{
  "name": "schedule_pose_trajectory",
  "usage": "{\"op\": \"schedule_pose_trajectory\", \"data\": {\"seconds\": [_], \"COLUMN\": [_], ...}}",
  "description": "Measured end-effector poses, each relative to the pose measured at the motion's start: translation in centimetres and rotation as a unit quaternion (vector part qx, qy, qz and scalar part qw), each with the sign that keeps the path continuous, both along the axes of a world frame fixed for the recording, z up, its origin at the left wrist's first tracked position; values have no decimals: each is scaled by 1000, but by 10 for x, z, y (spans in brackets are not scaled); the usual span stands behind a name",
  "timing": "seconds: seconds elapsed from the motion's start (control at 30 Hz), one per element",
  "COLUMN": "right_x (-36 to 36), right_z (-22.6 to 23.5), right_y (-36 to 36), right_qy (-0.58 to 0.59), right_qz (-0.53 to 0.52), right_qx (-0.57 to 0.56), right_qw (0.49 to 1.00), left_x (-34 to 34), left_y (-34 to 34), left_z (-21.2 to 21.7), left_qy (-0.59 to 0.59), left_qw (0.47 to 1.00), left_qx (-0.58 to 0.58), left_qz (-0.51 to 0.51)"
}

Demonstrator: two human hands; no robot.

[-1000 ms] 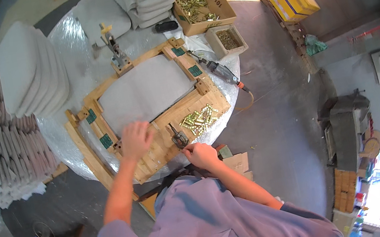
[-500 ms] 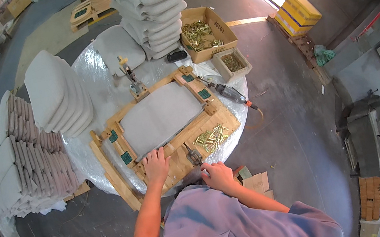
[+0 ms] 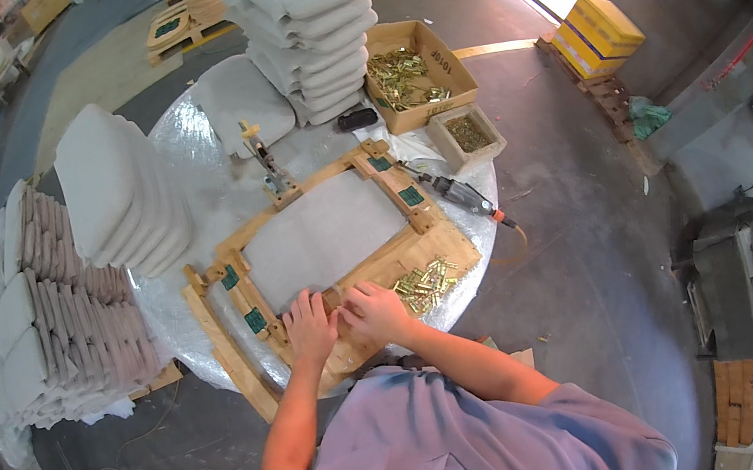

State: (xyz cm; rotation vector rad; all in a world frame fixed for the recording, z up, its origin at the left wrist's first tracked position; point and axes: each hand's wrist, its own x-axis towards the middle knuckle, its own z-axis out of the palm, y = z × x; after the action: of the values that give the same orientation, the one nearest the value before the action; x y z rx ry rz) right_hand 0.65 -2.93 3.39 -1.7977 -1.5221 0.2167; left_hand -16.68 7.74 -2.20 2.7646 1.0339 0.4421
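Hands side by side on the near rail of the wooden frame [image 3: 337,242], which lies flat on the round, plastic-wrapped tabletop [image 3: 183,168]. The left hand [image 3: 309,325] is spread, palm down, fingers wide and pressing the rail and the near edge of the grey cushion panel [image 3: 321,235] that fills the frame. The right hand [image 3: 375,311] sits just beside it, touching or nearly so; its fingers curl down onto the rail, but whether they pinch anything small cannot be told.

The frame's long axis runs from lower left to upper right, and the panel lies straight ahead of both hands, beyond the fingertips. A loose pile of brass hardware [image 3: 423,279] rests on the frame's near right corner, just right of the right hand, which is the nearer one to it.

Beyond the frame's far right corner:
- an open brown cardboard box [image 3: 444,72] of brass pieces
- a smaller square tray [image 3: 467,133] of darker bits
- a power screwdriver [image 3: 460,192] along the frame's right side

Stacked grey cushions [image 3: 300,27] stand beyond the frame, with more to its left. A yellow carton [image 3: 597,30] sits on the floor far right of the frame.
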Motion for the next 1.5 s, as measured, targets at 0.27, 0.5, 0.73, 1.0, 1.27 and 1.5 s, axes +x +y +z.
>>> {"op": "schedule_pose_trajectory", "data": {"seconds": [0.27, 0.5, 0.73, 1.0, 1.27, 1.5], "right_x": [0, 8, 6, 0, 2, 8], "right_z": [-25, -43, -35, -29, -36, -34], "right_y": [12, 26, 35, 28, 31, 38], "right_qy": [37, 66, 81, 125, 115, 151], "right_qz": [25, 14, -9, -68, -49, -41], "right_qx": [-41, -74, -115, -116, -150, -149], "right_qw": [998, 995, 990, 983, 981, 976], "left_x": [4, 16, 14, -3, -10, 0], "left_y": [-2, 1, -1, 48, 133, 146], "left_z": [5, 17, 21, 15, 7, 1], "left_qy": [40, 77, 79, -45, -114, -146], "left_qw": [999, 996, 996, 995, 982, 974], "left_qx": [-10, -33, -28, -40, -50, -103], "left_qz": [17, 22, 31, 79, 141, 142]}}
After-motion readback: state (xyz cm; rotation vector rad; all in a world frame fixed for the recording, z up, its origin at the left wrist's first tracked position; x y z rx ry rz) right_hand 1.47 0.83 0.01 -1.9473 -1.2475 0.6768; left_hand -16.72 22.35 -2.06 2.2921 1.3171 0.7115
